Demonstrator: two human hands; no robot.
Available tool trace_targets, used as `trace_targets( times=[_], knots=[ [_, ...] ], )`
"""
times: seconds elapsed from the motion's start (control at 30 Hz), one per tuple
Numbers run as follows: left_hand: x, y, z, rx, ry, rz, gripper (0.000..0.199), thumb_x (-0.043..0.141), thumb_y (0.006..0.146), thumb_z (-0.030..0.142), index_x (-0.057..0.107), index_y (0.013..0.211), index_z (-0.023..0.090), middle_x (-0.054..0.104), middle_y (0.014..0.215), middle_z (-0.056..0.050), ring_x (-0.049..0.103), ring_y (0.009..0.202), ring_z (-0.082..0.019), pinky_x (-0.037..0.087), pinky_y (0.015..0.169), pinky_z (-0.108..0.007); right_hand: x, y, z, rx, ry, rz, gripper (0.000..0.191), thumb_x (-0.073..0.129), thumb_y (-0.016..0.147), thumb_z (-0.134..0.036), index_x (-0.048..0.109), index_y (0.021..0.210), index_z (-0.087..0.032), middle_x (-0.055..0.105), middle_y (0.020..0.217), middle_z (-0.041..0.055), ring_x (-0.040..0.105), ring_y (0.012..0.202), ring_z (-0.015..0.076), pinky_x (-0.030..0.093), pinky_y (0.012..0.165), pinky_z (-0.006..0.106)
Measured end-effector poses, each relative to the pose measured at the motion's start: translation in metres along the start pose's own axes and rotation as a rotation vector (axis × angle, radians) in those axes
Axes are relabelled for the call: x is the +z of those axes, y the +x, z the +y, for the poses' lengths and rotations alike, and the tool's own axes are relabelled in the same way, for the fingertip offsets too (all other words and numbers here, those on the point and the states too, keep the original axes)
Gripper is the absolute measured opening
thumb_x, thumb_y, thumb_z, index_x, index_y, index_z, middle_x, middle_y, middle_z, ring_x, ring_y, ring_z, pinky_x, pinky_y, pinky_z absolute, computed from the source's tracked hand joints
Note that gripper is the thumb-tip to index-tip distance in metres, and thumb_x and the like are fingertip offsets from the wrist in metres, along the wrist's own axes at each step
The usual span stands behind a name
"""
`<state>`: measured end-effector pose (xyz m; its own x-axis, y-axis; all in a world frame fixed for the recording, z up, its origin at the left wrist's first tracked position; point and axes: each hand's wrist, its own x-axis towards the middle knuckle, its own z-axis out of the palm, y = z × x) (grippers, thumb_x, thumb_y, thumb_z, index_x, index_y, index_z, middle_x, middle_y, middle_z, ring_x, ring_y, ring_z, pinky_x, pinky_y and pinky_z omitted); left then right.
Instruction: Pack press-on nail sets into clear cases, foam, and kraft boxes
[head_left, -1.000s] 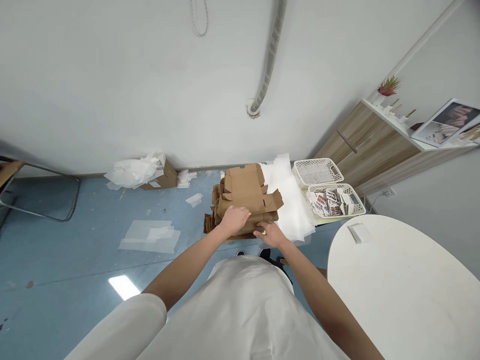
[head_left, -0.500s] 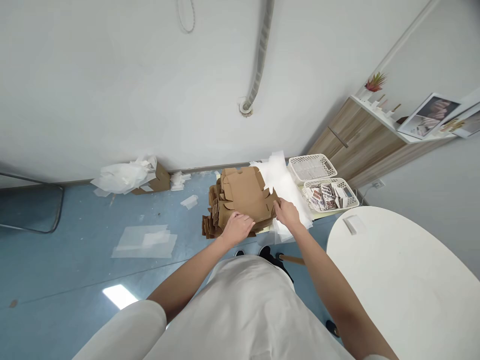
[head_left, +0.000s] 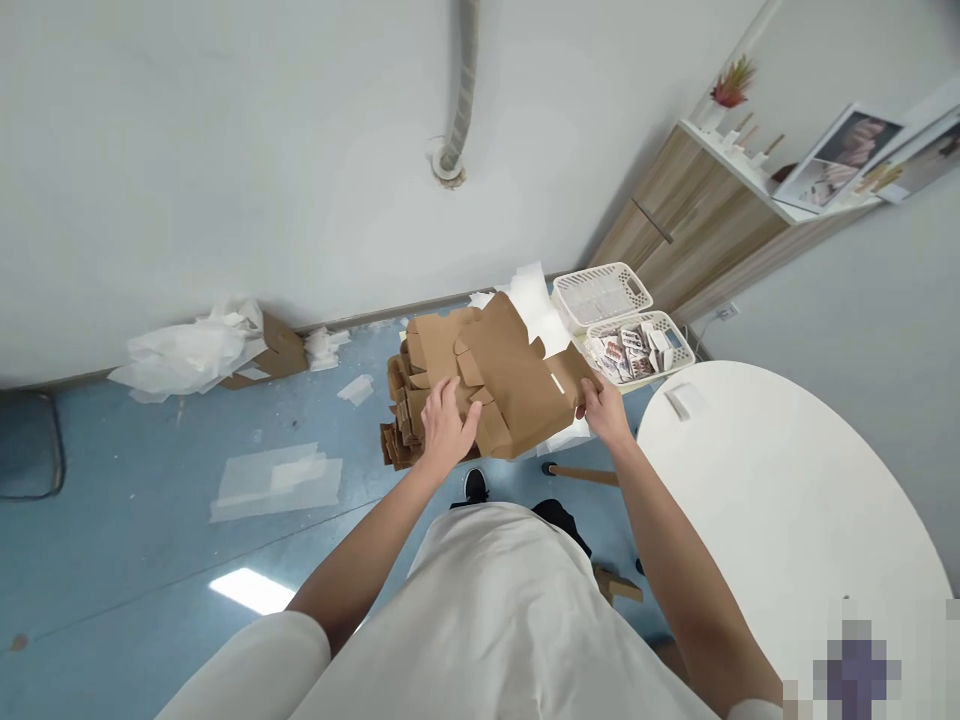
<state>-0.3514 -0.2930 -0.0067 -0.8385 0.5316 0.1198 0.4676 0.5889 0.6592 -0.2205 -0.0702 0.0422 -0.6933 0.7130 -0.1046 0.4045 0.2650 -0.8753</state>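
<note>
My right hand (head_left: 604, 410) grips the right end of an unfolded brown cardboard sheet (head_left: 517, 370), which is tilted over a pile of similar flat cardboard (head_left: 409, 400). Near the left edge of that sheet, my left hand (head_left: 448, 425) has its fingers spread over the pile, holding nothing. White foam sheets (head_left: 536, 305) lie behind and partly under the cardboard. To their right are two white baskets, one with clear packs (head_left: 602, 296), the other (head_left: 679, 362) with small printed packs.
A round white table (head_left: 787, 500) stands at the right, a wooden cabinet (head_left: 697, 220) behind it. On the blue floor at the left lie white plastic wrap (head_left: 187, 355), a cardboard box (head_left: 279, 350) and thin sheets (head_left: 277, 482). A stool leg (head_left: 585, 475) is near my feet.
The cardboard sheet has come up off the pile and shifted right with my right hand. My left hand has let go and opened. The view has shifted.
</note>
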Motion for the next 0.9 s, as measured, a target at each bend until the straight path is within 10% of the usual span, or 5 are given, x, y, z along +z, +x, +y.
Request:
trace_targets(
  times=[0.3, 0.47, 0.9],
  knots=[
    [0.094, 0.016, 0.066, -0.026, -0.405, -0.453, 0.078, 0.057, 0.075, 0.039, 0.013, 0.135, 0.018, 0.027, 0.135, -0.02, 0.05, 0.109, -0.024, 0.043, 0.088, -0.038, -0.096, -0.057, 0.057, 0.236, 0.446, 0.5, 0.036, 0.051, 0.073, -0.052, 0.051, 0.084, -0.019, 0.043, 0.049, -0.0066, 0.038, 0.038, 0.0072, 0.029, 0.036, 0.021],
    [0.155, -0.005, 0.122, -0.124, -0.611, -0.802, 0.055, 0.053, 0.078, 0.025, 0.028, 0.127, 0.016, 0.052, 0.117, -0.015, 0.061, 0.087, -0.016, 0.051, 0.069, -0.029, -0.141, -0.115, 0.096, 0.331, 0.569, 0.752, 0.035, 0.052, 0.071, -0.052, 0.05, 0.082, -0.019, 0.042, 0.05, -0.0067, 0.037, 0.039, 0.0074, 0.028, 0.035, 0.021],
    [0.245, -0.061, 0.245, 0.55, -0.131, -0.927, 0.023, 0.051, 0.072, 0.021, 0.061, 0.092, 0.016, 0.061, 0.075, -0.001, 0.054, 0.064, -0.012, 0.044, 0.061, -0.025, -0.221, -0.248, 0.23, 0.615, 0.409, 1.056, 0.043, 0.033, 0.079, -0.053, 0.055, 0.095, -0.02, 0.058, 0.103, 0.0079, 0.056, 0.087, 0.0175, 0.05, 0.061, 0.027]
  ],
)
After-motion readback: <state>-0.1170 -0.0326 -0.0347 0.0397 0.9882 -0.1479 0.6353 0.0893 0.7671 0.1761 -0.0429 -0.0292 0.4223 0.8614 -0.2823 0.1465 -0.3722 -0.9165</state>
